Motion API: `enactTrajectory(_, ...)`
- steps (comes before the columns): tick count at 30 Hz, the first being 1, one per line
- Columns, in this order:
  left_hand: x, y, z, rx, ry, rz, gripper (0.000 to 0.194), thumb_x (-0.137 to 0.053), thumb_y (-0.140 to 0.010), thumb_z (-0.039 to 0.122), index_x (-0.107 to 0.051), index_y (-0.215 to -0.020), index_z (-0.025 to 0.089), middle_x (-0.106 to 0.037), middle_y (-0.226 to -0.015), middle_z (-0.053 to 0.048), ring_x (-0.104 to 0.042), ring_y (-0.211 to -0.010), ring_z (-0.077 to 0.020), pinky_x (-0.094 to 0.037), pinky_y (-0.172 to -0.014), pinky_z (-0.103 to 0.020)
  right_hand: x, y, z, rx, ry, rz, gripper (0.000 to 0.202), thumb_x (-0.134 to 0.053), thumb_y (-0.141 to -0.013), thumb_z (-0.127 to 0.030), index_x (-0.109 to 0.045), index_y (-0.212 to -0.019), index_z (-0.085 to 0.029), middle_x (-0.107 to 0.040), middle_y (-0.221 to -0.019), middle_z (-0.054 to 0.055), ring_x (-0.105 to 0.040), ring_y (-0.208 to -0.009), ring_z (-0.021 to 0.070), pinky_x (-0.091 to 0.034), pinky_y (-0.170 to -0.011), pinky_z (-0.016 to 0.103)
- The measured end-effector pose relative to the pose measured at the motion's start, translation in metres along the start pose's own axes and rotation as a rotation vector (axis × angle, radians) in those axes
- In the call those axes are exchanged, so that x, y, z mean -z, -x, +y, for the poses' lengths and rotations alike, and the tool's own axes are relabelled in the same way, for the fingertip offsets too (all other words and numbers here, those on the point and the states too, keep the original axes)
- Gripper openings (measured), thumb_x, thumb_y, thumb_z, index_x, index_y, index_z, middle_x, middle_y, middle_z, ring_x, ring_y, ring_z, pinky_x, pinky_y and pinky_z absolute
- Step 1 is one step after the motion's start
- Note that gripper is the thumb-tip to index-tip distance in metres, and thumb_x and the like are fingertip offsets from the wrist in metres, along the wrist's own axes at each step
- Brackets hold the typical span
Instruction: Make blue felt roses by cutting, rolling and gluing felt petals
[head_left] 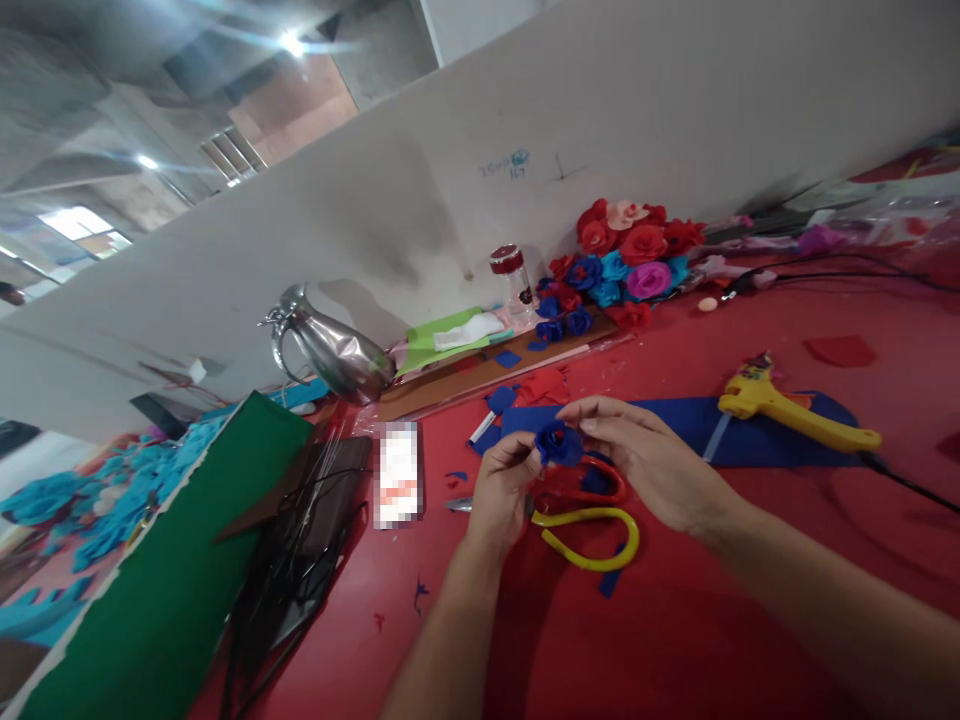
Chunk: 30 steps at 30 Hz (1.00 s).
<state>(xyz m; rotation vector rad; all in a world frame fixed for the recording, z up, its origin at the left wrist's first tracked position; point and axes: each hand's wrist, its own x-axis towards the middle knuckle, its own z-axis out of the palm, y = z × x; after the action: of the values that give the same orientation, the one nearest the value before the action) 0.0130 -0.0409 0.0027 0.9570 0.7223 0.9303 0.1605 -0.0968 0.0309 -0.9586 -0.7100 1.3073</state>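
Note:
A small dark blue paper flower [558, 443] is held between my two hands above the red table [450, 640]. My left hand [504, 488] pinches its left side with closed fingers. At its right edge, my right hand [645, 455] has thumb and fingers drawn together on the petals. Beneath the hands lie scissors with red and yellow handles [634, 545], their blade tip showing left of my left hand. A strip of blue paper [675, 420] stretches behind my right hand, and a yellow glue gun [802, 415] rests on it.
Finished red, blue and pink flowers [645, 245] are piled at the back, beside a lidded glass jar [514, 285]. A metal jug [334, 345] stands further left. A green board [165, 560] and a dark case with cables [300, 530] lie on the left. The glue gun's cord runs off right.

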Motion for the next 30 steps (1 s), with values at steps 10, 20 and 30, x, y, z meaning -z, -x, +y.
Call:
enactTrajectory(10,0.0056,0.0009,-0.0023,0.095,-0.088,-0.096,0.033,-0.088,-0.053,0.037,-0.066,-0.065,0.015,-0.057,-0.060,0.002,-0.046,-0.056,-0.0085,-0.034,-0.057,-0.023,-0.0003,0.0021,-0.0086,0.003,0.188,-0.043,0.019,-0.076,-0.064,-0.041,-0.072,-0.066,-0.023,-0.069,-0.072,0.001,-0.059,-0.074,0.0171,-0.045,-0.076,0.032)
enactTrajectory(20,0.0058,0.0027,-0.0013,0.117,-0.106,-0.117,0.032,-0.089,-0.051,0.035,-0.066,-0.063,0.015,-0.056,-0.055,0.003,-0.048,-0.055,-0.0089,-0.035,-0.058,-0.023,0.0014,0.0004,-0.0084,0.071,0.327,-0.024,0.028,-0.075,-0.066,-0.048,-0.070,-0.062,-0.021,-0.064,-0.066,0.000,-0.055,-0.067,0.0159,-0.046,-0.068,0.031)
enactTrajectory(30,0.0057,0.0020,0.0032,0.071,-0.067,-0.097,0.036,-0.091,-0.047,0.038,-0.067,-0.060,0.015,-0.057,-0.057,0.002,-0.047,-0.056,-0.0084,-0.035,-0.059,-0.023,0.0011,-0.0015,-0.0078,-0.036,0.192,-0.037,0.024,-0.078,-0.063,-0.044,-0.075,-0.072,-0.023,-0.071,-0.076,0.002,-0.060,-0.074,0.0166,-0.046,-0.077,0.033)
